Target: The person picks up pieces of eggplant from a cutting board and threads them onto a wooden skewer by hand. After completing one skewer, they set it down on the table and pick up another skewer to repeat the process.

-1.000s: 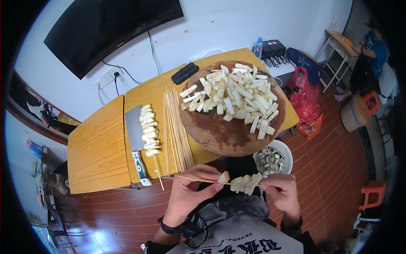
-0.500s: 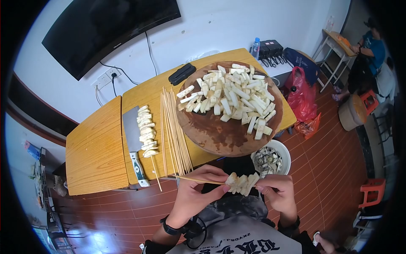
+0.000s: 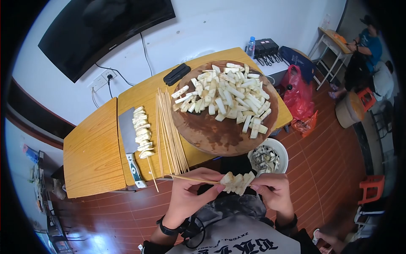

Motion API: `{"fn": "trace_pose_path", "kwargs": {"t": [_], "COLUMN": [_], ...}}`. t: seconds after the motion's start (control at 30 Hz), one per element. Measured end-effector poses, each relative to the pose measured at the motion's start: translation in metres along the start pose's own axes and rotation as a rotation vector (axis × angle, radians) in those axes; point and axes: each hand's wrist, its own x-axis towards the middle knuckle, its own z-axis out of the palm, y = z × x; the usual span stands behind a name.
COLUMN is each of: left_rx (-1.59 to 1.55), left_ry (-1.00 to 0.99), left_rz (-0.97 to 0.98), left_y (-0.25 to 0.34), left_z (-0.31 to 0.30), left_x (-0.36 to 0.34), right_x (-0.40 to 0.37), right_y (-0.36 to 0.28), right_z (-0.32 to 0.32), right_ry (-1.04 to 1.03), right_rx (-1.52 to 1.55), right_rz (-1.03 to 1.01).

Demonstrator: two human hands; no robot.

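My left hand (image 3: 195, 191) pinches a wooden skewer (image 3: 186, 178) that carries several pale vegetable pieces (image 3: 237, 183) at its right end. My right hand (image 3: 272, 191) has its thumb and fingers closed at the right side of those pieces. Beyond the hands, a round wooden board (image 3: 220, 137) bears a heap of cut pale sticks (image 3: 232, 93). Left of the board lies a bundle of bare skewers (image 3: 171, 139). Beside the bundle are a filled skewer (image 3: 143, 131) and a cleaver (image 3: 128, 131) with its handle toward me.
A white bucket (image 3: 284, 158) with dark peelings stands on the floor below the board. The yellow table (image 3: 93, 148) also bears a black case (image 3: 176, 74). Red bags (image 3: 298, 95) are at the right. A person (image 3: 370, 48) sits at a small desk (image 3: 334, 39) farther off.
The view has shifted slightly, so most things appear a little farther left. Both hands keep their hold around the skewer and its pieces.
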Motion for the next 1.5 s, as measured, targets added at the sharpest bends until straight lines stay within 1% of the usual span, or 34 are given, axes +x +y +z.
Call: {"fn": "trace_pose_path", "kwargs": {"t": [0.4, 0.5, 0.6, 0.63, 0.73, 0.77, 0.87, 0.9, 1.0, 1.03, 1.13, 1.23, 1.5], "left_rx": [-0.005, -0.002, -0.194, -0.213, 0.04, 0.106, 0.569, 0.719, 1.069, 1.039, 1.235, 1.222, 1.185], "left_ry": [0.051, -0.02, 0.028, 0.063, 0.15, 0.198, 0.202, 0.247, 0.253, 0.241, 0.228, 0.295, 0.27], "left_rz": [-0.004, 0.017, -0.059, -0.043, -0.007, 0.059, 0.135, 0.175, 0.404, 0.375, 0.359, 0.332, 0.217], "left_y": [-0.005, -0.002, 0.01, 0.01, 0.016, 0.016, 0.027, 0.031, 0.018, 0.016, 0.005, -0.004, 0.001], "left_z": [0.003, -0.001, -0.007, -0.012, -0.026, -0.023, -0.023, -0.016, -0.007, -0.001, 0.004, 0.006, -0.004], "left_x": [-0.002, 0.001, 0.01, 0.012, 0.033, 0.044, 0.076, 0.085, 0.112, 0.118, 0.132, 0.14, 0.138], "right_x": [0.0, 0.0, -0.002, -0.004, -0.007, -0.007, -0.008, -0.009, -0.011, -0.012, -0.015, -0.017, -0.016], "right_y": [-0.006, -0.005, -0.003, -0.004, -0.002, -0.002, 0.0, 0.001, 0.003, 0.002, 0.004, 0.006, 0.009], "right_z": [0.003, 0.002, -0.001, -0.003, -0.011, -0.013, -0.015, -0.014, -0.014, -0.014, -0.018, -0.02, -0.023], "right_ry": [0.0, 0.004, 0.049, 0.082, 0.162, 0.186, 0.219, 0.225, 0.238, 0.242, 0.254, 0.289, 0.289], "right_rx": [0.015, 0.029, 0.071, 0.093, 0.159, 0.18, 0.234, 0.244, 0.265, 0.268, 0.265, 0.289, 0.275], "right_rz": [0.043, 0.058, 0.095, 0.12, 0.177, 0.19, 0.173, 0.167, 0.164, 0.17, 0.172, 0.181, 0.164]}}
